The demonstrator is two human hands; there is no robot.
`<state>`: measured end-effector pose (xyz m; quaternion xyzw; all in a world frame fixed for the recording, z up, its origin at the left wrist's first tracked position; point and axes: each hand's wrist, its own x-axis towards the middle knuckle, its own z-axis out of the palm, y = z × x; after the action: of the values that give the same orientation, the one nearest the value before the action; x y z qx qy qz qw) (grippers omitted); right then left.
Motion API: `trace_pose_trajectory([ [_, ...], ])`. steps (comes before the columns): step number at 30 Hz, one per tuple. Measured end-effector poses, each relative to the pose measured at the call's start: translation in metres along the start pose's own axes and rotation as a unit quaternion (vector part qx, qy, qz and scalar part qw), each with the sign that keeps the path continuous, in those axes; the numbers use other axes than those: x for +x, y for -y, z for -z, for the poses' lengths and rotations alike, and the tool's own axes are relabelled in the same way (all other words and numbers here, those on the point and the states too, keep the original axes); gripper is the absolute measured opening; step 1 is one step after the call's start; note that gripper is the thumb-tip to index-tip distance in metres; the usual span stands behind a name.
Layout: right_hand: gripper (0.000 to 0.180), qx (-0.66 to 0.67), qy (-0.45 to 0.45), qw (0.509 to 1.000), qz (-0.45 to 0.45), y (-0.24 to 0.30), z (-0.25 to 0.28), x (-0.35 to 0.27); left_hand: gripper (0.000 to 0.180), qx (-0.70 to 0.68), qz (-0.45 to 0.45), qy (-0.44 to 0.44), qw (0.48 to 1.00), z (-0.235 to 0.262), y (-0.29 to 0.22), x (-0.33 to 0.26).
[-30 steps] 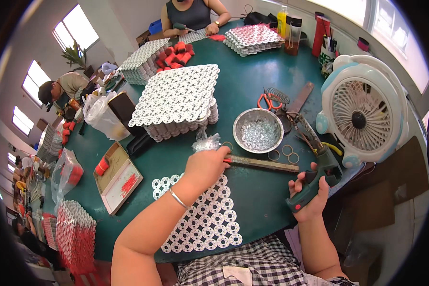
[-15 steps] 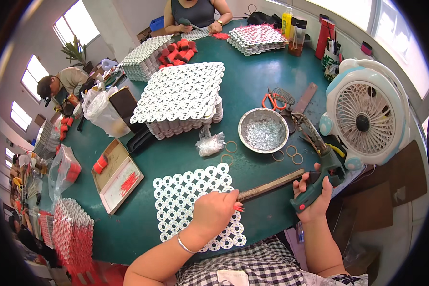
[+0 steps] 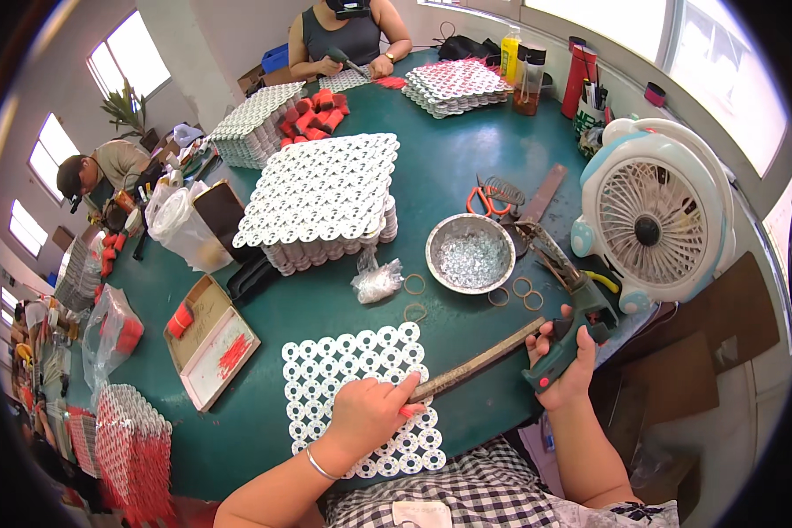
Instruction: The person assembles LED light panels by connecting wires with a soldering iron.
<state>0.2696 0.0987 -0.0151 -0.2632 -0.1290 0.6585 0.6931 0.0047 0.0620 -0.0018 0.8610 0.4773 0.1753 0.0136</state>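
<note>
My left hand is closed over a panel of white ring-shaped circuit boards lying flat on the table. Short red wires stick out from between its fingers. A long, worn brownish strip reaches from those fingertips towards my right hand. My right hand holds a green soldering gun loosely by its handle, thumb stretched along the side. The gun's front end points away from me into a metal stand, so its tip is hidden.
A metal bowl of silvery bits stands beyond the strip, a fan to the right. Stacked white panels fill the middle. An open box with red wires lies at left. A co-worker sits across the green table.
The whole view has shifted slightly. My left hand has slid a little left over the panel with the red wires. My right hand keeps its hold on the soldering gun.
</note>
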Motion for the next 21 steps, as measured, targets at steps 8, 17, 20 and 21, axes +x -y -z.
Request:
trace_pose_trajectory([
  [8, 0.039, 0.030, -0.006, 1.000, 0.003, 0.003, 0.000, 0.002, 0.022, -0.092, 0.156, -0.073, 0.981, 0.001, 0.031, 0.078],
  [17, 0.039, 0.041, 0.016, 0.999, -0.015, 0.001, -0.001, 0.003, 0.015, 0.034, 0.166, -0.113, 0.979, -0.019, 0.049, 0.133],
  [20, 0.039, 0.043, 0.012, 0.999, -0.022, 0.002, 0.002, 0.001, 0.021, 0.092, 0.149, -0.043, 0.984, -0.014, 0.039, 0.114],
  [21, 0.039, 0.044, 0.003, 0.999, -0.023, 0.004, 0.004, 0.002, 0.023, 0.055, 0.166, -0.038, 0.984, -0.004, 0.031, 0.103],
])
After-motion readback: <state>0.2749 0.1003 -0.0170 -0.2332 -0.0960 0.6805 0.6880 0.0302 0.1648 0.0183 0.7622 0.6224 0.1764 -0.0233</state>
